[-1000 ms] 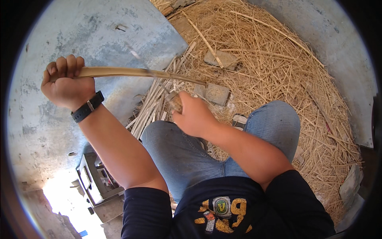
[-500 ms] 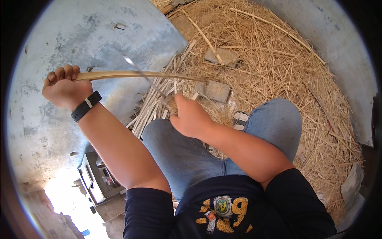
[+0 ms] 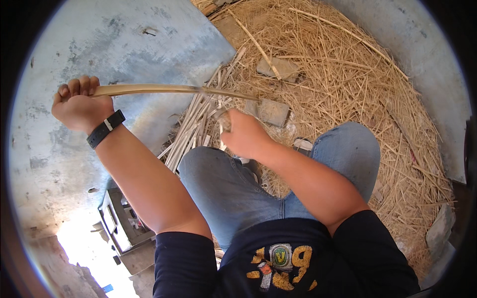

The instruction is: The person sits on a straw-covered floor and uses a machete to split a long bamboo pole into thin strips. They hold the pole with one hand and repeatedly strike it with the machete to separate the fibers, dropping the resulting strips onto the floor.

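Observation:
At the left, raised near the blue-grey wall, my left hand (image 3: 82, 103) is closed round one end of a long split bamboo strip (image 3: 149, 89). The strip bows slightly and runs right, its far end reaching a grey block (image 3: 273, 112) on the ground. My right hand (image 3: 244, 133) is closed round the handle of a knife (image 3: 223, 119), just below the strip and above my left knee. Motion smears the blade, which seems to meet the strip near its middle; its exact edge cannot be made out.
Dry bamboo shavings (image 3: 343, 84) cover the ground. Several pale split strips (image 3: 191, 129) lie in a bundle beside the wall (image 3: 124, 44). Another flat block (image 3: 278, 68) sits farther off among the shavings. A grey box-like object (image 3: 124, 218) stands at lower left.
My right hand has moved right and slightly up, taking the knife blade along the strip away from my left hand. My left hand has shifted slightly upward, still holding the strip.

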Tool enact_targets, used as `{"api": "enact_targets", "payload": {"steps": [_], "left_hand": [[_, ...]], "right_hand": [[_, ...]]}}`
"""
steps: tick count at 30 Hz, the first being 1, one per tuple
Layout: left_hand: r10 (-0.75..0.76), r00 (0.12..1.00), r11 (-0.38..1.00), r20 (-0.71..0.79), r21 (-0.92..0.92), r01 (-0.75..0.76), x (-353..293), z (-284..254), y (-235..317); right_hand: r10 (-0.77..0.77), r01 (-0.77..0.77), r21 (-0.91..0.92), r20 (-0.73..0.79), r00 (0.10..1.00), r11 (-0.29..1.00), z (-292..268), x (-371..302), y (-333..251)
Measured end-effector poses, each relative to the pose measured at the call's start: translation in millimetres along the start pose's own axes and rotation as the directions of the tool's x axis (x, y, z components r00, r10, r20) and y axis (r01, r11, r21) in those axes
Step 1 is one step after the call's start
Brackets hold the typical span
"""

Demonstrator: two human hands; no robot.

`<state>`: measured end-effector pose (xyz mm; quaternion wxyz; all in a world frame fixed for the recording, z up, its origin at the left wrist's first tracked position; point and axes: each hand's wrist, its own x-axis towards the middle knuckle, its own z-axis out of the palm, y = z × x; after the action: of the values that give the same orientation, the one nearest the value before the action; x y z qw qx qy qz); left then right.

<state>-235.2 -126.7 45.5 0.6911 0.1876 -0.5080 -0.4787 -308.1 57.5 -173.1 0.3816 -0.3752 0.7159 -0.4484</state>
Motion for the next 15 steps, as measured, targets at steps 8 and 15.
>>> {"api": "enact_targets", "payload": {"steps": [8,15], "left_hand": [[-0.011,0.987,0.999,0.16,-0.038,0.017,-2,18,0],[-0.054,0.969,0.992,0.242,-0.095,0.079,5,-18,-1]], "right_hand": [[-0.013,0.017,0.059,-0.075,0.997,0.998,6,43,50],[-0.077,0.077,-0.012,-0.019,0.997,0.997,-9,4,-8]]}}
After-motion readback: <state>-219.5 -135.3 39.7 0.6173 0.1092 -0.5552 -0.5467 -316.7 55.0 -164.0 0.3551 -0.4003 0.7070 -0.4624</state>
